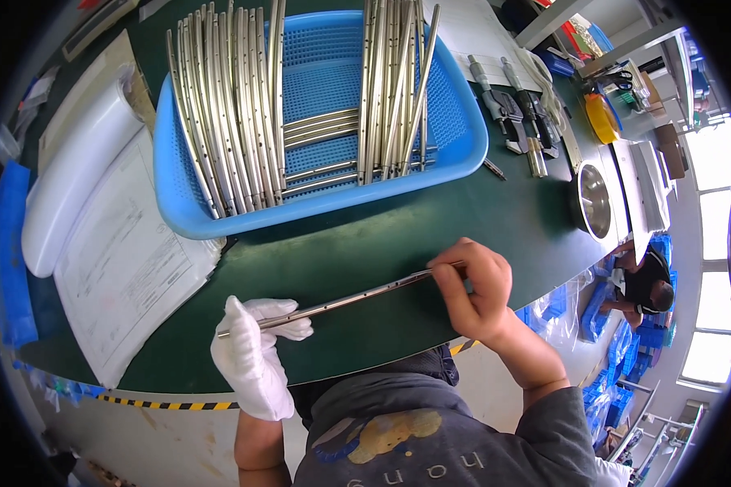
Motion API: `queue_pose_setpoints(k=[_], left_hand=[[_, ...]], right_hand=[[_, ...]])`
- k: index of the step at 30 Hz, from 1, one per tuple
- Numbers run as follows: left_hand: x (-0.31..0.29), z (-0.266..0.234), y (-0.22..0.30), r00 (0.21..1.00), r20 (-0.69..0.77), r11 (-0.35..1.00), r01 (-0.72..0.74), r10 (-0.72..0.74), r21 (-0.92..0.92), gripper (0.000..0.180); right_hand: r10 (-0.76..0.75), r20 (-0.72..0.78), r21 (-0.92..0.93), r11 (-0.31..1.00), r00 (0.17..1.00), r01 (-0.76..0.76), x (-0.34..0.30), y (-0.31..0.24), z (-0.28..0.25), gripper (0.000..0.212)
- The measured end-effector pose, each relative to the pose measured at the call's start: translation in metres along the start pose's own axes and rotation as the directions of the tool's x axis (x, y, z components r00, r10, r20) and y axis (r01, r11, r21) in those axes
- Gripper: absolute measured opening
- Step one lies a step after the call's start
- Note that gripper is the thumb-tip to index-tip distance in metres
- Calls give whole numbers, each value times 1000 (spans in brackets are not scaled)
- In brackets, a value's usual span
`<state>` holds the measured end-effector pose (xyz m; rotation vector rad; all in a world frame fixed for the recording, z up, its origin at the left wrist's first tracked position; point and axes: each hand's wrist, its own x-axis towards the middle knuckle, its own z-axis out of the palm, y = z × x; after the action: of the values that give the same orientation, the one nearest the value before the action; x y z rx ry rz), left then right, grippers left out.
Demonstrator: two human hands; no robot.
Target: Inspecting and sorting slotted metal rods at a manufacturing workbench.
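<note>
A slim, shiny metal rod with small holes along its length (357, 300) spans the space between my two hands, above the near edge of the green table. My left hand (253, 357), in a white glove, grips its left end between thumb and fingers. At the other end, my bare right hand (477, 290) pinches the rod between thumb and fingertips. Just beyond stands a blue plastic basket (333, 204). Many similar rods (231, 114) lean in its left side, more (391, 89) in its right, and several lie crosswise on the bottom.
Printed sheets (130, 268) and a rolled white sheet (85, 162) lie left on the green table (365, 357). Two micrometers (508, 114) sit right of the basket. Farther right are a steel bowl (594, 201) and yellow tape roll (601, 120). Another person (650, 280) is at far right.
</note>
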<state>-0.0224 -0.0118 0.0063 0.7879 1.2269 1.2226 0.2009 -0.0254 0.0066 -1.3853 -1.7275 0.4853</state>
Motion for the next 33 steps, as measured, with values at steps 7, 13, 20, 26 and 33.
queue_pose_setpoints(k=[7, 13, 20, 26, 33], left_hand=[[0, 5, 1, 999, -41, 999, 14, -13, 30, 48], [1, 6, 1, 999, -53, 1000, 7, -5, 24, 47], [1, 7, 2, 998, -69, 1000, 8, -7, 6, 47], [0, 6, 2, 999, -31, 1000, -5, 5, -8, 46], [-2, 3, 0, 999, 22, 999, -43, 43, -23, 44]], right_hand=[[-53, 4, -64, 997, 999, 53, -11, 11, -8, 2], [-92, 21, -106, 990, 996, 94, -9, 12, -5, 4], [-126, 24, -158, 979, 992, 128, -5, 7, 0, 11], [-248, 62, -327, 910, 967, 254, -10, 1, 0, 7], [155, -70, 94, 985, 985, -148, -14, 14, -6, 2]])
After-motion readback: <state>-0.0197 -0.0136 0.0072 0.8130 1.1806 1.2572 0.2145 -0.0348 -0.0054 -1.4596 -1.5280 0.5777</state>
